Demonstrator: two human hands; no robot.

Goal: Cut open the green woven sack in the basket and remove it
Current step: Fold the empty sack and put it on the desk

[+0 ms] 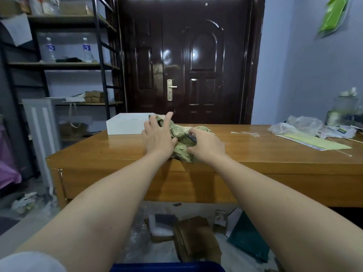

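1. We see the crumpled green woven sack [181,147] lying bunched on the glossy brown wooden desk [255,154], at its near edge.
2. Our left hand [158,136] presses on the sack's nine o'clock side, fingers spread and nearly straight.
3. Our right hand [207,145] grips its three o'clock side, fingers curled round a fold.
4. A flat white rectangular box [125,124] sits at ten o'clock, just beside the sack.

Crumpled woven sack [180,140]; glossy wooden table [255,154]; lacquered door [196,55].

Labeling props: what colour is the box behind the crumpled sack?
White; the box behind the sack shows best in the head view.
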